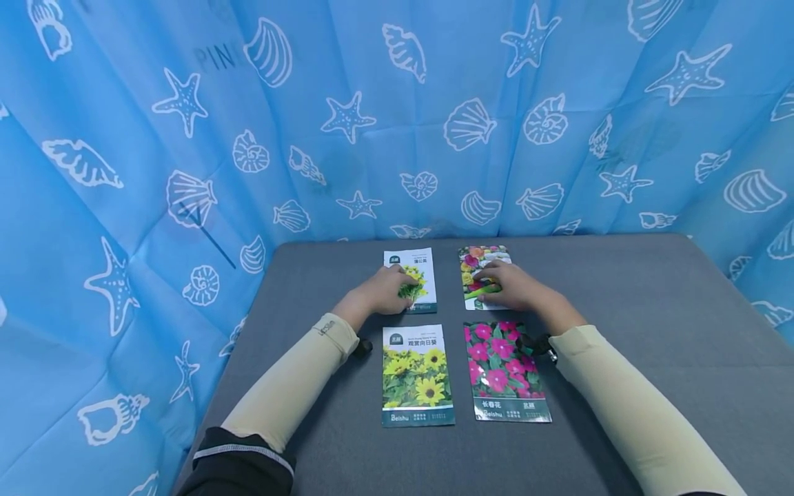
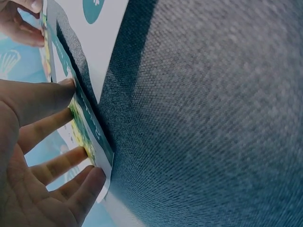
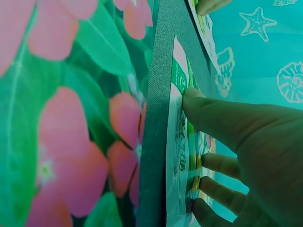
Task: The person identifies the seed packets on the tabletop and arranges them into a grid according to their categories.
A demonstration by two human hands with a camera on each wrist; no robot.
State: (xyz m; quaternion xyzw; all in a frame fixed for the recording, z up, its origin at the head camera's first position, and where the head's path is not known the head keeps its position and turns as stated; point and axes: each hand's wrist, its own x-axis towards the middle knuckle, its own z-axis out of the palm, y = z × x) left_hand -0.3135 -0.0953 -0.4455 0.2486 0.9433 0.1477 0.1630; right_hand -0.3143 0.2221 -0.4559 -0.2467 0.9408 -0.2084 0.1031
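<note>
Four flat seed packets lie in two rows on the grey table. My left hand [image 1: 386, 289] rests on the far left packet [image 1: 424, 260], white with yellow flowers; the left wrist view shows its fingers spread, tips on the packet's face. On the far right packet [image 1: 473, 256], with multicoloured blooms, rests my right hand [image 1: 517, 286]. Its thumb and spread fingertips touch the packet's face [image 3: 177, 142] in the right wrist view. Nearer me lie a yellow sunflower packet [image 1: 418, 375] on the left and a pink-flower packet [image 1: 501, 372] on the right, under the right wrist.
The grey cloth-covered table [image 1: 633, 303] reaches back to a blue curtain [image 1: 384, 158] printed with white shells and starfish. The curtain also hangs along the left side. Dark straps with small devices [image 1: 362, 348] sit at both wrists.
</note>
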